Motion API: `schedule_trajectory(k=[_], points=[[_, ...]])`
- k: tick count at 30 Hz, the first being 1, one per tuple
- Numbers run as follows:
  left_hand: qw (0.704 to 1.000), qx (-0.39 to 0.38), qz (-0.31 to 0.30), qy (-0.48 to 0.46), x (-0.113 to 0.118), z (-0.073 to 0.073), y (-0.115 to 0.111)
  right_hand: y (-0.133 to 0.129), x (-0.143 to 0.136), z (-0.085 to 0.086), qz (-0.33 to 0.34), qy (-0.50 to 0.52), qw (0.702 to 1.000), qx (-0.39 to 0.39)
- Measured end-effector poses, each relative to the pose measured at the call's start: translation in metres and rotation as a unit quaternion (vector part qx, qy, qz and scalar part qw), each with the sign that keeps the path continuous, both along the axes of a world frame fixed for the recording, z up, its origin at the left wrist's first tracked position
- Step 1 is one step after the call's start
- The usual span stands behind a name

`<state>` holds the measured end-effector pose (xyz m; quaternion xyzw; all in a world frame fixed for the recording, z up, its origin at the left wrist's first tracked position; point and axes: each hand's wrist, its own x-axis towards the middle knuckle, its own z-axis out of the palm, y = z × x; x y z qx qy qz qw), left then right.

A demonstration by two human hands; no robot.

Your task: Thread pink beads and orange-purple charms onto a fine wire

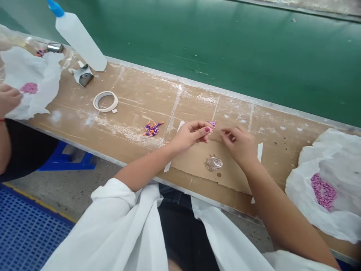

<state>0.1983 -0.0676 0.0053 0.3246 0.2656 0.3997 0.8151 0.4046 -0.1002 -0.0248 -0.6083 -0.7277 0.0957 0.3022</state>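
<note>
Your left hand [194, 134] looks pinched on a tiny pinkish piece [210, 129], loose purple bits [213, 123] at its 12 o'clock, clear cup [214, 163] at 6. Right hand [241, 146] is just apart, can't tell if it's holding anything. That piece is probably feather-light, stiffish, easy to drop, so fingertips on its sides imo.

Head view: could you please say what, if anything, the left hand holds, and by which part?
The left hand seems to pinch something small and pinkish; its identity and gripped part cannot be told.
</note>
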Motion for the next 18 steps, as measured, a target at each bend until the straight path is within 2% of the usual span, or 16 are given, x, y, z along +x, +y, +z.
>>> schedule_trajectory(k=[4,8,11,15,18], points=[[0.993,-0.095,0.057,-0.027,-0.003,-0.010,0.000,0.022,-0.003,-0.008,0.004,-0.031,0.999,-0.018],[0.981,-0.161,0.106,-0.025,0.001,-0.010,0.000,0.027,-0.006,-0.011,-0.008,-0.063,0.998,-0.030],[0.978,-0.180,0.095,-0.037,0.003,-0.009,-0.001,0.029,-0.007,-0.013,-0.006,-0.091,0.995,-0.041],[0.983,-0.167,0.070,-0.025,0.001,-0.011,-0.002,0.036,-0.005,-0.018,0.004,-0.119,0.991,-0.066],[0.991,-0.129,0.035,-0.010,0.001,-0.013,-0.004,0.034,-0.004,-0.014,0.008,-0.033,0.997,-0.073]])
